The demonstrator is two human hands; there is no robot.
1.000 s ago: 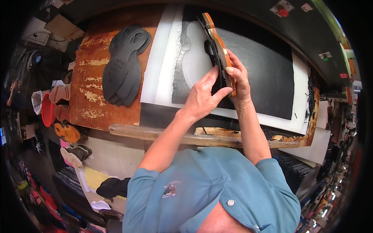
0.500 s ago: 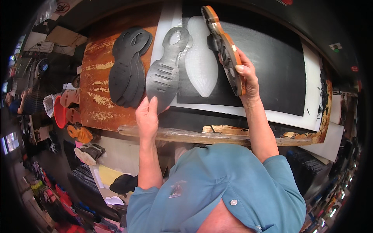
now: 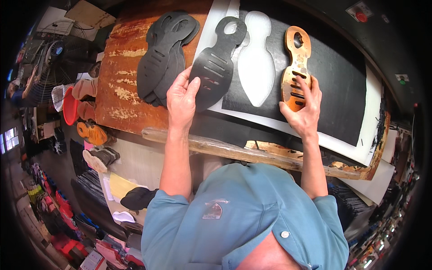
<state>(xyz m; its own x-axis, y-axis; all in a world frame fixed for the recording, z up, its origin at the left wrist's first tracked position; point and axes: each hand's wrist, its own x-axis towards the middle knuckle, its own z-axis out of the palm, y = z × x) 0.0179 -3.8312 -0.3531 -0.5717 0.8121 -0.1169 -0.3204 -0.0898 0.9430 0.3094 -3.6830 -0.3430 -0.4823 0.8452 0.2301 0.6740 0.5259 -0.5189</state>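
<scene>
My left hand [image 3: 181,99] is closed on the lower end of a black sole-shaped cutout [image 3: 204,95] with slots and an oval hole, thumb on top. Farther right, my right hand [image 3: 307,112] grips the lower half of an orange cutting die [image 3: 292,51] of matching outline. Thumb and fingers lie along its edges and over its slots. The die lies face up on a black sheet [image 3: 335,85], or just above it; I cannot tell which. Between the hands is a pale sole-shaped opening [image 3: 256,65] in that sheet. Left of the cutout, similar black pieces [image 3: 157,74] are stacked.
The black sheet rests on a white board [image 3: 366,146] over a worn brown worktop [image 3: 119,90]. A wooden bar [image 3: 211,147] runs along the near edge. Another orange die [image 3: 92,132] and a fan [image 3: 55,51] are at the left. A red button [image 3: 361,17] sits at the far right.
My right hand has turned the die from on edge to flat and brought it down over the black sheet. My left hand has lifted the cutout slightly and tilted it. The view has shifted.
</scene>
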